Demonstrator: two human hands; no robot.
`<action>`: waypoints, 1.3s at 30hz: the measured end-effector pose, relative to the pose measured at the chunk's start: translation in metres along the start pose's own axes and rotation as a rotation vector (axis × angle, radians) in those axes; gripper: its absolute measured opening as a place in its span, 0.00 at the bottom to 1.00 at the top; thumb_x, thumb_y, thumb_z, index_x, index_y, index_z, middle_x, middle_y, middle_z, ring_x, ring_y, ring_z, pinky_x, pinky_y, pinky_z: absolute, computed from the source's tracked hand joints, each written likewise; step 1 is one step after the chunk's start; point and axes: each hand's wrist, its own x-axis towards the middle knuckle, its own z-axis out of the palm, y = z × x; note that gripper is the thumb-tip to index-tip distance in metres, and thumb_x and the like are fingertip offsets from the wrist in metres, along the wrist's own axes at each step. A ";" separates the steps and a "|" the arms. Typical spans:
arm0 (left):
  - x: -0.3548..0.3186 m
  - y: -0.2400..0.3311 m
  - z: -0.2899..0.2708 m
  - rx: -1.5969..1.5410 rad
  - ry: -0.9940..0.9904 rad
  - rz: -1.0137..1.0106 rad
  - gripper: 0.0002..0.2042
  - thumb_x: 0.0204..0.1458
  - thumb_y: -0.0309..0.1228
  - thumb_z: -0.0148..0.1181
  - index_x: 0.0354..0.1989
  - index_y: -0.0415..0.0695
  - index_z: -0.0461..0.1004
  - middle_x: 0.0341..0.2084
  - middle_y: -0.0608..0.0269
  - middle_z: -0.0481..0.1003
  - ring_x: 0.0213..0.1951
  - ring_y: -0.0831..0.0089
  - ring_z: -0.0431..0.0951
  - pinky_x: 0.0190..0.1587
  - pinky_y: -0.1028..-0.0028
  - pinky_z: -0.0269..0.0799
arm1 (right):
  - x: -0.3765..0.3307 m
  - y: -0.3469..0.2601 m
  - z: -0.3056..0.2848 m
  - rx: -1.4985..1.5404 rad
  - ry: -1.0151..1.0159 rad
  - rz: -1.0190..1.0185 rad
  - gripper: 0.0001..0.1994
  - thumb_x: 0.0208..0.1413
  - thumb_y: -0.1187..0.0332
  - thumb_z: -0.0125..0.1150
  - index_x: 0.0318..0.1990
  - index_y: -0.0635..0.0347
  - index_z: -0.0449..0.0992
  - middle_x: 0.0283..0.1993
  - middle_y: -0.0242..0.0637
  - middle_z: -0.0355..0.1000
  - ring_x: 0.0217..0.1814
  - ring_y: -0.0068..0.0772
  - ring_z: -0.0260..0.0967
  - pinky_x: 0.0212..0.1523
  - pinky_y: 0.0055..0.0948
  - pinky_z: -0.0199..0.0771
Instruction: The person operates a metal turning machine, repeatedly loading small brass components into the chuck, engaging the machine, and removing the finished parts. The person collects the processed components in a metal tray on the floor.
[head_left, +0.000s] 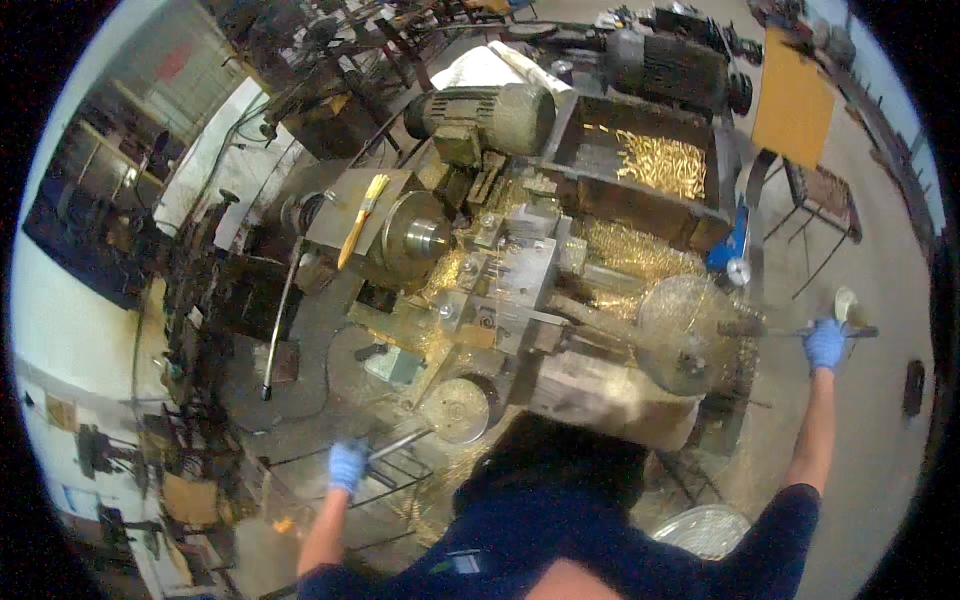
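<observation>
A small metal lathe stands in front of me. My left hand [347, 466], in a blue glove, is closed on a lever handle [400, 444] beside the round handwheel [459, 410] at the near left. My right hand [825, 343], gloved too, grips a long bar handle [775, 330] reaching right from the large round disc [690, 335]. A brush [362, 222] with a wooden handle lies on the headstock, next to the shiny chuck [420, 233]. Between the two hands sits the tool slide [520, 265], with brass shavings around it.
Behind the slide, a metal tray [640, 190] holds a heap of small brass pieces [662, 163]. A grey motor [485, 118] is at the back left of it. A rod lever [285, 315] hangs at the left. A stool [820, 195] stands at the right.
</observation>
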 end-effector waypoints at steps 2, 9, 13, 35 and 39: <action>-0.032 -0.001 0.007 -0.145 0.024 -0.203 0.16 0.49 0.39 0.56 0.18 0.39 0.70 0.08 0.60 0.65 0.10 0.72 0.66 0.14 0.70 0.62 | -0.013 -0.009 -0.021 -0.007 -0.062 0.030 0.12 0.46 0.59 0.54 0.25 0.57 0.76 0.32 0.46 0.71 0.41 0.49 0.65 0.52 0.44 0.58; -0.052 -0.017 0.030 -0.337 0.101 -0.236 0.13 0.50 0.38 0.55 0.22 0.41 0.67 0.12 0.63 0.66 0.08 0.74 0.63 0.10 0.74 0.58 | -0.069 0.002 -0.040 0.001 -0.088 0.131 0.15 0.48 0.55 0.53 0.25 0.57 0.76 0.31 0.45 0.72 0.38 0.48 0.66 0.50 0.42 0.59; -0.058 -0.017 0.030 -0.371 0.042 -0.220 0.13 0.50 0.37 0.55 0.22 0.41 0.67 0.12 0.63 0.66 0.09 0.74 0.63 0.10 0.74 0.58 | -0.088 0.008 -0.039 -0.042 -0.042 0.128 0.17 0.50 0.53 0.52 0.24 0.57 0.76 0.30 0.46 0.72 0.37 0.48 0.67 0.46 0.41 0.60; -0.036 0.101 0.026 0.625 -0.172 0.637 0.20 0.48 0.52 0.50 0.32 0.48 0.75 0.21 0.52 0.74 0.25 0.54 0.75 0.29 0.59 0.68 | -0.225 0.011 -0.073 0.061 -0.034 0.127 0.19 0.37 0.54 0.62 0.36 0.56 0.76 0.30 0.44 0.73 0.32 0.45 0.69 0.38 0.42 0.65; -0.012 0.087 0.044 0.579 -0.242 0.663 0.17 0.45 0.49 0.52 0.27 0.48 0.74 0.20 0.50 0.73 0.26 0.53 0.74 0.29 0.59 0.69 | -0.266 0.113 -0.041 -0.016 -0.131 0.226 0.20 0.36 0.55 0.64 0.34 0.60 0.76 0.31 0.48 0.73 0.34 0.50 0.70 0.38 0.42 0.68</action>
